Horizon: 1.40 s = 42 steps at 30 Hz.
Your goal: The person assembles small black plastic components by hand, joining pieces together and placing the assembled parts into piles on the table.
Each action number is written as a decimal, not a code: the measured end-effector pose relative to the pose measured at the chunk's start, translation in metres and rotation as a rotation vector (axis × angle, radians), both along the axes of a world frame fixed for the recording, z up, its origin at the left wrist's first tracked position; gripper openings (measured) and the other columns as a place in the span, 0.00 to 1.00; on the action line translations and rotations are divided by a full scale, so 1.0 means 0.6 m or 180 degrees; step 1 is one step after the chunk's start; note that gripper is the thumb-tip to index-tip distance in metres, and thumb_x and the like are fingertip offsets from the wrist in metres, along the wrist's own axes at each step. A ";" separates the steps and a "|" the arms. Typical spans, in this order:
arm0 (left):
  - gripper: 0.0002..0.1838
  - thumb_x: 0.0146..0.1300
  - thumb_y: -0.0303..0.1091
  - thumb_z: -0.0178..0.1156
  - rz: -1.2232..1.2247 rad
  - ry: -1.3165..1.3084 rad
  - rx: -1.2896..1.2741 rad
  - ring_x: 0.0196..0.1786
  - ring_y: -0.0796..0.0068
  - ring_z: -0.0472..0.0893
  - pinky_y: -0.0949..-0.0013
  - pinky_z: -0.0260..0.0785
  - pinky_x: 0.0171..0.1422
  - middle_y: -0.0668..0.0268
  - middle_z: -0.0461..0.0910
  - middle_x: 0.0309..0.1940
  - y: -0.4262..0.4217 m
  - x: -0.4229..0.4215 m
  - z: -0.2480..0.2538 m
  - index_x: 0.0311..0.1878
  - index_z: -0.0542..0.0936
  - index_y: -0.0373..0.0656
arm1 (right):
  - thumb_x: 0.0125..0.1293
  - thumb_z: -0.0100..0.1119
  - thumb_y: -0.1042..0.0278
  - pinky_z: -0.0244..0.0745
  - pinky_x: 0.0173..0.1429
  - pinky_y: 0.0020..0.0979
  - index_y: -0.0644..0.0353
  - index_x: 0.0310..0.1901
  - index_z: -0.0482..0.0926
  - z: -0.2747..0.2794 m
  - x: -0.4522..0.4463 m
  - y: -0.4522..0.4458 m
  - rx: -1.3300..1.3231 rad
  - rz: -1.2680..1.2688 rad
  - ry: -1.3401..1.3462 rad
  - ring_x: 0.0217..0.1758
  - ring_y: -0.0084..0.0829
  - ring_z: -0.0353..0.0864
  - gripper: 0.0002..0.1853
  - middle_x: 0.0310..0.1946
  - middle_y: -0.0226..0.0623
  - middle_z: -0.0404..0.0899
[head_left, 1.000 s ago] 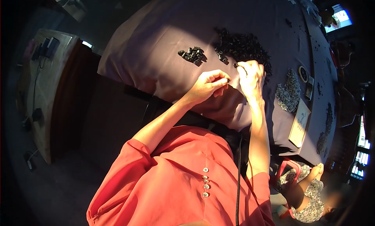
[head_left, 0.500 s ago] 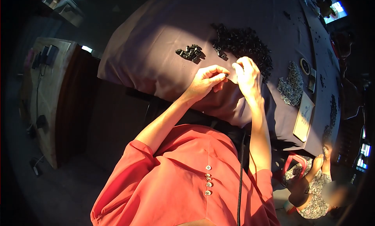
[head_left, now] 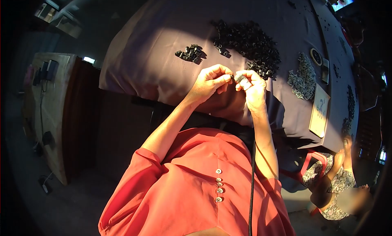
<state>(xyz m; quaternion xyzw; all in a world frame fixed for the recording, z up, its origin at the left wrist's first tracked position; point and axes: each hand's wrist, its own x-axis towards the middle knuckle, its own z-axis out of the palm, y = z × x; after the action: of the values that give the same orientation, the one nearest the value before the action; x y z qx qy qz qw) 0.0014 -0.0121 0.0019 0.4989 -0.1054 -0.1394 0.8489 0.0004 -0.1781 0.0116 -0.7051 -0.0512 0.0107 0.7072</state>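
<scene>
My left hand (head_left: 211, 84) is closed in a pinch over the near edge of the cloth-covered table. Between its thumb and forefinger is a small black piece (head_left: 232, 77), mostly hidden by the fingertips. Close beside it, my right hand (head_left: 255, 92) has its fingers curled, almost touching that piece. A grey-white speckled patch (head_left: 243, 81) shows at the right fingers; whether it is a finger covering or something held, I cannot tell. Beyond the hands lie a large heap of short black tube-like pieces (head_left: 249, 42) and a smaller pile of similar black pieces (head_left: 191, 53).
A pile of small whitish pieces (head_left: 302, 79) lies to the right, near a round dark-faced object (head_left: 315, 56) and a pale flat box (head_left: 319, 111). Another person (head_left: 326, 183) sits at the right table edge. A wooden cabinet (head_left: 49, 109) stands at left.
My hands have come closer together. My right hand has turned, so the grey-white patch at its fingers now shows. The whole view has shifted slightly.
</scene>
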 end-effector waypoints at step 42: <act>0.03 0.63 0.26 0.54 -0.0387 0.0031 -0.0149 0.21 0.90 0.64 0.84 0.53 0.22 0.69 0.74 0.25 0.010 0.001 0.004 0.35 0.75 0.39 | 0.55 0.62 0.78 0.70 0.26 0.20 0.62 0.31 0.73 -0.015 0.016 -0.005 0.0997 0.0788 0.0543 0.23 0.20 0.72 0.06 0.24 0.32 0.76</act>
<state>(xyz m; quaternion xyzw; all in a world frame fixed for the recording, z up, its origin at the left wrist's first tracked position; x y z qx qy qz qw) 0.0017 -0.0061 0.0046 0.4708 -0.1347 -0.1905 0.8508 0.0098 -0.1810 0.0027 -0.5714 -0.0784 0.1489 0.8032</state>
